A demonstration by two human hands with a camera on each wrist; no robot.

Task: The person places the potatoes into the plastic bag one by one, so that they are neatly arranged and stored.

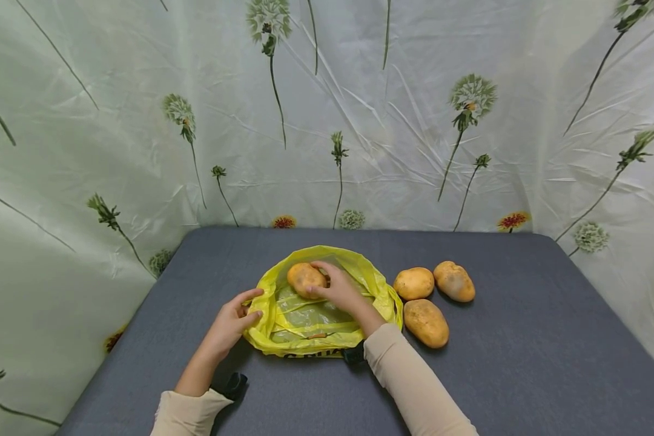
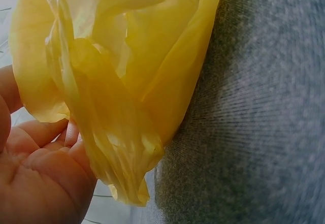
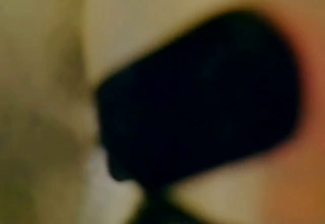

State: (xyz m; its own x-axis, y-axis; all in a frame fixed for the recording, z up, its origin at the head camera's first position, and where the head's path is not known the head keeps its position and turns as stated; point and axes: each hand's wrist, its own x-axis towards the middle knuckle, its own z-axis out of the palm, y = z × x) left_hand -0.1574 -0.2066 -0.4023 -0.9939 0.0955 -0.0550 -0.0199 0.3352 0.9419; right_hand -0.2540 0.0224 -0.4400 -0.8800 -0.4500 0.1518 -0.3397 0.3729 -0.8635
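A yellow plastic bag (image 1: 283, 346) lies with its mouth spread wide on the dark table. My left hand (image 1: 229, 327) holds the bag's left edge between thumb and fingers; the left wrist view shows the bunched yellow plastic (image 2: 137, 71) beside the palm (image 2: 45, 178). Inside the bag's mouth, toward the back left, my right hand (image 1: 342, 292) grips a potato (image 1: 303, 278) from its right side. The right wrist view is blurred, and a black shape (image 3: 198, 102) fills its middle, hiding that hand's work.
Three more potatoes sit right of the bag: one (image 1: 414, 283) close by its edge, one (image 1: 426, 323) nearer me, and one (image 1: 455, 281) farther right. A pale curtain (image 1: 392, 151) printed with dandelions hangs behind the grey table (image 1: 523, 339).
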